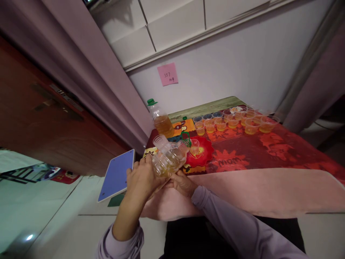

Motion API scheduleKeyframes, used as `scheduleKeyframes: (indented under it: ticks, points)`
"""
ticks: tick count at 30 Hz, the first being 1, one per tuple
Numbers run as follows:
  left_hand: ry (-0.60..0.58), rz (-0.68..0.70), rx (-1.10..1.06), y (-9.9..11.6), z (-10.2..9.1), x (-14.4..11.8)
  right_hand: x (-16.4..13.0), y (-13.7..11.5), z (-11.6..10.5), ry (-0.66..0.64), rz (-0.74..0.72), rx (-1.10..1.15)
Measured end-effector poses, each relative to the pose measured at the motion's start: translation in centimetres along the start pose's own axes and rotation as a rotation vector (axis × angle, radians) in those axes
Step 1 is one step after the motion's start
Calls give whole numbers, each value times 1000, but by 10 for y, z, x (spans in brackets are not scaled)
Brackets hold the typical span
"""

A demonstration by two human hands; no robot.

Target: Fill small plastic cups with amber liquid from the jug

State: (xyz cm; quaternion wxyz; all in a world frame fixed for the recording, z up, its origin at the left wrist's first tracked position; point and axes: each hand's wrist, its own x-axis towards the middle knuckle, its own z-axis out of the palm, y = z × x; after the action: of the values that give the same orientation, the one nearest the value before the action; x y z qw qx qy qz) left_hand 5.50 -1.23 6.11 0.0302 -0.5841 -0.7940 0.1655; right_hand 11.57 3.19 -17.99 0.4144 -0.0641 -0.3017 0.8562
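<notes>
A clear ribbed plastic bottle (169, 161) with yellowish liquid lies tilted over the table's front edge, its neck towards a small clear cup (194, 144) on a red scalloped plate (207, 153). My left hand (141, 176) is closed round the bottle's lower end. Low on its near side, my right hand (181, 182) grips it too, thumb on the plastic. A green ring-shaped piece (185, 137) shows by the neck. Just behind the bottle sits a stack of clear cups (160, 141). Whether liquid is flowing cannot be made out.
A large bottle of amber liquid (163, 124) with a green cap stands at the back left. Several cups of yellow liquid (209, 126) line the back and right. A green cap (184, 118) lies near the wall. A blue board (117, 175) juts out at the left.
</notes>
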Motion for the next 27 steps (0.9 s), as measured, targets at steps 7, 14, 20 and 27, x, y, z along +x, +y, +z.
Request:
scheduleKeyframes:
  ticks: [7, 14, 20, 27]
  points:
    - [6, 2, -5, -1, 1, 0, 0, 0, 1, -3, -3, 4]
    - [-13, -2, 1, -1, 1, 0, 0, 0, 2, -3, 2, 14]
    - [-15, -7, 2, 0, 1, 1, 1, 0, 1, -10, 3, 19]
    - [1, -1, -6, 1, 0, 1, 0, 0, 2, -7, -3, 20]
